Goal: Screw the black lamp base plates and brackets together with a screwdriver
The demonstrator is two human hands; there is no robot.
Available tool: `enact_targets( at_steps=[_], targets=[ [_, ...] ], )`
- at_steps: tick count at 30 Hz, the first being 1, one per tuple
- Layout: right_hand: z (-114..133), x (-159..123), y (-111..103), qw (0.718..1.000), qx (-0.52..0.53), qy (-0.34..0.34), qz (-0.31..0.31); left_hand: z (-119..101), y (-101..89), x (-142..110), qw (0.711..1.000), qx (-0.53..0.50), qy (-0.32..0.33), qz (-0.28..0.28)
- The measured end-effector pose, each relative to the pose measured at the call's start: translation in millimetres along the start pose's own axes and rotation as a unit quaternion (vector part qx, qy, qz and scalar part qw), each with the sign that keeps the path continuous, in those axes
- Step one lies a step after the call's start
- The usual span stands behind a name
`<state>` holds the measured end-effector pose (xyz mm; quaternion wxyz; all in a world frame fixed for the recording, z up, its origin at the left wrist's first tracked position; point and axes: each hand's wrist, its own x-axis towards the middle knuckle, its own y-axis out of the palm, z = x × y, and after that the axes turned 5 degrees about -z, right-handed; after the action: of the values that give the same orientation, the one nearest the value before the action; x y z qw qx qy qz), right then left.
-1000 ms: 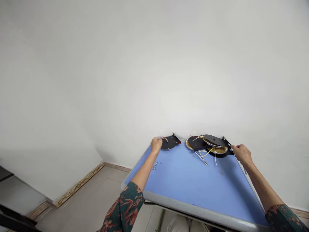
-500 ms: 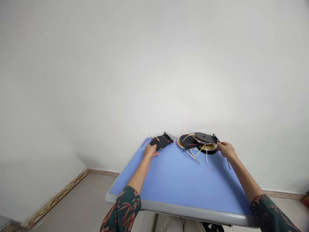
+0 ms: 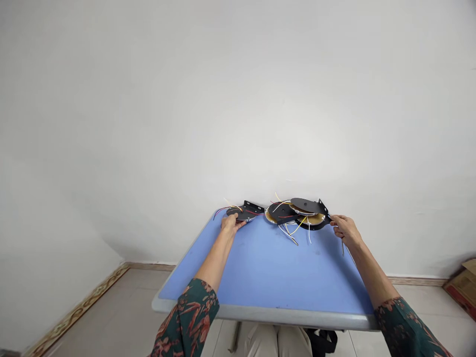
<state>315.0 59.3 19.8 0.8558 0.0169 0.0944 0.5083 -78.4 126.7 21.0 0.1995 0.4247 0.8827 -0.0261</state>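
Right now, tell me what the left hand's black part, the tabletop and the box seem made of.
Black part: probably matte-painted metal, given its bent, slotted flange.
Tabletop: perhaps plastic or laminate, smooth, evenly blue; unclear which.
Box: likely cardboard, matte brown top, flap-like edge.

The near tabletop leaves free passage; wired black discs and wall block the back.
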Motion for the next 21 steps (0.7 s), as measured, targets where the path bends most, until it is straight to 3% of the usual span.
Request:
enact_targets(
  at_steps=[5,9,15,18,21],
  targets=[
    [11.0,-21.2,-15.5,0.999,0.047,-0.016,0.019,-15.2,-33.5,-20.8,0.998,-0.056,0.021,0.014],
    [15.2,-51.1,-7.4,0.991,0.108,-0.047,0.061,-15.0,-63.1,-54.2,0.994,-0.057,0.038,0.083],
    [25.9,-97.8,14.3,0.967,0.18,-0.134,0.122,38.6,-83.0,-113.4,0.955,0.075,0.016,0.288],
    [33.6,-111.9,17.7,0.952,0.193,-0.184,0.151,68.6,-83.7,-131.0,0.939,0.133,-0.014,0.316],
    [36.7,-118.6,21.4,0.947,0.181,-0.214,0.157,83.0,-80.4,-138.0,0.937,0.153,-0.03,0.313]
  ],
)
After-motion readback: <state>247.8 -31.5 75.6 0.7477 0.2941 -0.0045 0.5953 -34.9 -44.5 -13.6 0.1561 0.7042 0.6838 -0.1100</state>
